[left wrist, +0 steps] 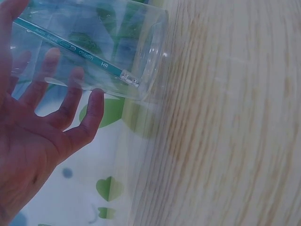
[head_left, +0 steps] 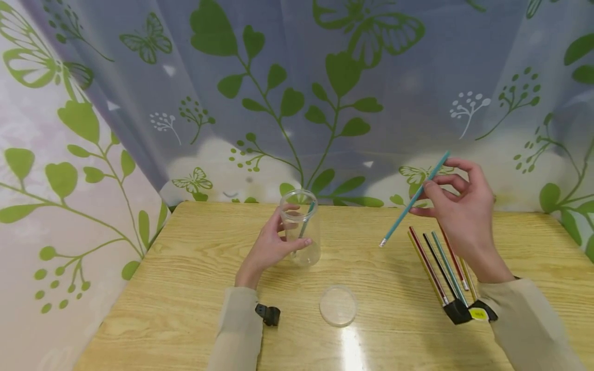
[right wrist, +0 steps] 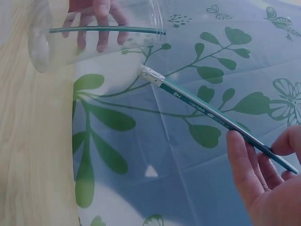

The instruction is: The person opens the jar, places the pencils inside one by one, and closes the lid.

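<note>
My left hand (head_left: pixel 274 245) grips a clear plastic jar (head_left: pixel 307 252) standing upright on the table, fingers behind it and thumb across its front. Inside the jar leans one teal pencil (left wrist: pixel 70 46), its eraser end at the bottom. My right hand (head_left: pixel 464 206) pinches another teal pencil (head_left: pixel 408 206) between thumb and fingers, tilted in the air to the right of the jar. That pencil's white eraser end (right wrist: pixel 151 74) points down and toward the jar, and in the right wrist view the jar shows beyond it.
Several pencils (head_left: pixel 430 263), in red, black, teal and yellow, lie side by side below my right hand. A round clear lid (head_left: pixel 338 306) lies on the wooden table (head_left: pixel 176 314) in front of the jar. A patterned curtain (head_left: pixel 260 129) hangs behind the table.
</note>
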A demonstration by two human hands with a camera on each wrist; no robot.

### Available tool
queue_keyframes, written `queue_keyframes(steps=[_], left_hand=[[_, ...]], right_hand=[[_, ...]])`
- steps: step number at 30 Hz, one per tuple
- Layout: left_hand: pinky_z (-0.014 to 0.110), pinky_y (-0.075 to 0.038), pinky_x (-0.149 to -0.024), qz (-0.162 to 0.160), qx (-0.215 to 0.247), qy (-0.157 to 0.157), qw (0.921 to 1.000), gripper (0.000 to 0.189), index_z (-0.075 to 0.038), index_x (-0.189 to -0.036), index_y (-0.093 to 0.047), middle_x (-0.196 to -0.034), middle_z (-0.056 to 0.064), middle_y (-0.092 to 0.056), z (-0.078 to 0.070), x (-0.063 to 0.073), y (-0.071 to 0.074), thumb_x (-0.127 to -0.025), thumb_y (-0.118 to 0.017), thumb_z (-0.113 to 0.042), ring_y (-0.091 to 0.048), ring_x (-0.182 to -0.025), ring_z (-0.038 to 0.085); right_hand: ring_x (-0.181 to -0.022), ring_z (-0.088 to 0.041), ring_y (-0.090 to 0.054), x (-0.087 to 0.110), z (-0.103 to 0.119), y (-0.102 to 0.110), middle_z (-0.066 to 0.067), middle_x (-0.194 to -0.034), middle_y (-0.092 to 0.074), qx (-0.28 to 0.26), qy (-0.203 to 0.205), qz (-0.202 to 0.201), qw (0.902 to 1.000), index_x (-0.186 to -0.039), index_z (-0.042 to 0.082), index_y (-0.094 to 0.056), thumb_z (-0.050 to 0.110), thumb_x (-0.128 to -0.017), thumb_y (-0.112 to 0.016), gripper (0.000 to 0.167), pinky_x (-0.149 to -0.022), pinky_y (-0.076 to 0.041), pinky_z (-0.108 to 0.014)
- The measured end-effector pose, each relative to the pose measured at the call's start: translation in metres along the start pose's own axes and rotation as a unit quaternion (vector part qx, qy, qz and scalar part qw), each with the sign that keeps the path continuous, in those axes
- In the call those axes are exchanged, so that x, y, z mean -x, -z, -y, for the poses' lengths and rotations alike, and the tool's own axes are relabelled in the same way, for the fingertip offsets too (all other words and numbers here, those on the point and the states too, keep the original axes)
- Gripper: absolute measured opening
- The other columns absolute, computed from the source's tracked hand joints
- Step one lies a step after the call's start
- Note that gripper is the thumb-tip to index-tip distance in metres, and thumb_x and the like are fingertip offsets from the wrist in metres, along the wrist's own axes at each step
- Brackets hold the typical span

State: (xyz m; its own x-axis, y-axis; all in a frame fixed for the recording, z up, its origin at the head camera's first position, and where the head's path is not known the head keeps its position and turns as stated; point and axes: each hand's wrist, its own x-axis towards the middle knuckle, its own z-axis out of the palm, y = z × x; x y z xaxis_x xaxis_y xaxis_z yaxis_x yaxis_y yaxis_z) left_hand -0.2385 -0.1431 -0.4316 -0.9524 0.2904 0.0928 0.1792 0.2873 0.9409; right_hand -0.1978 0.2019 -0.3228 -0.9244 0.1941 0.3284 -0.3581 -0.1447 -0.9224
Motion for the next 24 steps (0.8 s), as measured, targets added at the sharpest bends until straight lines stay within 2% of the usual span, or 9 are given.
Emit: queue_keyframes(steps=[6,10,17,22,24], left_hand=[[0.050,-0.055,-0.099,0.001,-0.003,-0.001,1.0000,0.074,-0.043,-0.142,-0.044,-0.145,-0.003,-0.049,0.001,0.000,0.000,-0.084,-0.086,-0.025,-0.052,-0.135,0.035],[0.050,-0.055,-0.099,0.000,-0.004,-0.001,1.0000,0.074,-0.042,-0.142,-0.044,-0.146,-0.003,-0.049,0.001,0.000,0.000,-0.084,-0.086,-0.025,-0.052,-0.136,0.035],[0.050,-0.054,-0.101,0.002,-0.004,0.001,1.0000,0.074,-0.041,-0.143,-0.044,-0.146,-0.003,-0.049,0.001,0.000,0.000,-0.085,-0.086,-0.024,-0.052,-0.134,0.032],[0.049,-0.053,-0.101,0.001,-0.004,0.005,1.0000,0.074,-0.042,-0.142,-0.044,-0.145,-0.004,-0.049,0.000,0.000,0.000,-0.084,-0.086,-0.025,-0.052,-0.134,0.029],[0.049,-0.053,-0.101,0.002,-0.005,0.005,1.0000,0.075,-0.040,-0.144,-0.044,-0.145,-0.004,-0.049,0.000,0.000,0.000,-0.084,-0.086,-0.025,-0.052,-0.134,0.029]], right_hand=[[-0.067,-0.015,-0.073,-0.005,0.003,-0.012,-0.003,-0.087,-0.064,-0.022,-0.009,-0.018,0.9996,-0.133,0.011,-0.047,-0.008,-0.094,-0.062,0.046,-0.056,-0.062,-0.037],[-0.067,-0.015,-0.073,-0.008,0.002,-0.021,-0.001,-0.085,-0.063,-0.032,-0.026,-0.029,0.9987,-0.136,0.015,-0.046,-0.008,-0.093,-0.063,0.052,-0.056,-0.062,-0.037],[-0.066,-0.017,-0.073,-0.012,-0.001,-0.033,-0.004,-0.084,-0.062,-0.040,-0.026,-0.025,0.9985,-0.144,0.022,-0.041,-0.011,-0.092,-0.060,0.064,-0.058,-0.063,-0.038],[-0.068,-0.018,-0.073,-0.015,-0.003,-0.041,-0.006,-0.084,-0.063,-0.053,-0.019,-0.017,0.9983,-0.142,0.021,-0.043,-0.008,-0.093,-0.060,0.060,-0.058,-0.062,-0.039],[-0.069,-0.019,-0.073,-0.016,-0.004,-0.045,-0.006,-0.084,-0.063,-0.063,-0.016,-0.015,0.9978,-0.140,0.020,-0.044,-0.006,-0.094,-0.061,0.056,-0.059,-0.063,-0.039]])
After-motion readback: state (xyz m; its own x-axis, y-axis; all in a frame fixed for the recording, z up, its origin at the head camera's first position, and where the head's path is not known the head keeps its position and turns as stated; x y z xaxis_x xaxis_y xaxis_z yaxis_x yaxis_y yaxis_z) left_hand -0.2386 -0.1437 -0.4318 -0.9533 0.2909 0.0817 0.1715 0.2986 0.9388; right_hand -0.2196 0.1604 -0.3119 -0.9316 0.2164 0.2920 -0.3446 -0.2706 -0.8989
